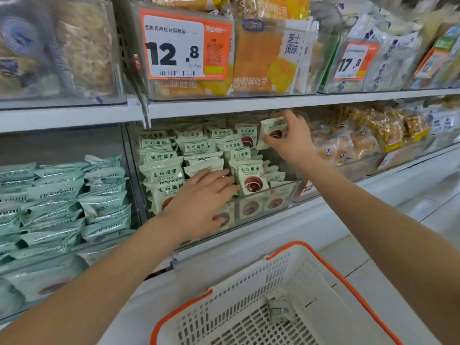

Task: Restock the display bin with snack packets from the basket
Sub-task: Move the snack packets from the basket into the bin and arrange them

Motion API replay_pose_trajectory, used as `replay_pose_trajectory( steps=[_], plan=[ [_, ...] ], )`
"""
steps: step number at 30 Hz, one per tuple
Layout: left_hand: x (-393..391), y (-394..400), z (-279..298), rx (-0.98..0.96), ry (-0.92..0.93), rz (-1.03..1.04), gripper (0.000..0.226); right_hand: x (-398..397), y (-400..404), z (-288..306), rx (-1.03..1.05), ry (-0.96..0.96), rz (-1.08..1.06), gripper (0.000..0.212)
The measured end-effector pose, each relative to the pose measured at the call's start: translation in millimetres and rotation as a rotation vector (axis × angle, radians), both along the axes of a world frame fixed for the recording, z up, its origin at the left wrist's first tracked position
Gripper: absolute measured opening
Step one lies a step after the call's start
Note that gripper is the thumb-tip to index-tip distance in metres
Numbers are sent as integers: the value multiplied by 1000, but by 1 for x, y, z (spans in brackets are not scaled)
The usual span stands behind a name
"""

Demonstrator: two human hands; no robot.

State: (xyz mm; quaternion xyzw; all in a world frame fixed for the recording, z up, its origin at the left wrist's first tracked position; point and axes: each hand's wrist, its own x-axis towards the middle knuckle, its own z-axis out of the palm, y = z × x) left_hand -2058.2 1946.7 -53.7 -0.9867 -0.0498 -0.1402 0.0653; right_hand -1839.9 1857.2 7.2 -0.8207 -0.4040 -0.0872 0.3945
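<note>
A clear display bin [286,192] on the middle shelf holds several pale green snack packets [196,148] in rows. My right hand [291,138] pinches one pale green packet [270,128] upright over the bin's back right corner. My left hand [201,192] lies flat with straight fingers on the front packets, next to an upright packet [252,180] showing a brown round cake. Below, the white basket [323,275] with orange rim holds one small packet [280,308] on its floor.
A neighbouring bin of teal packets [62,202] stands to the left. Bread bags [361,138] fill the bin to the right. The upper shelf carries toast bags [263,56] and orange price tags [184,46]. The white shelf ledge [273,235] runs between bin and basket.
</note>
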Motion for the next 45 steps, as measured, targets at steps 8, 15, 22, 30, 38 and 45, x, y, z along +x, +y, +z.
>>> replay_pose_trajectory(
  steps=[8, 15, 22, 30, 38, 45],
  plan=[
    [5, 10, -18, 143, -120, -99, 58, 34, 59, -26, -237, -104, -8, 32],
    [7, 11, -20, 131, -140, -88, 53, 41, 71, -25, -347, -396, -51, 46],
    [7, 11, -21, 147, -112, -72, 54, 41, 60, -29, -384, -448, -32, 46],
    [0, 1, -17, 156, -201, -112, 52, 15, -2, -30, -234, -270, 16, 52],
    [1, -51, -34, 151, -299, -396, 38, -60, -149, -116, 160, -177, -76, 33],
    [7, -97, -116, 103, 224, -383, 34, -90, -218, -250, -505, 272, -178, 37]
  ],
)
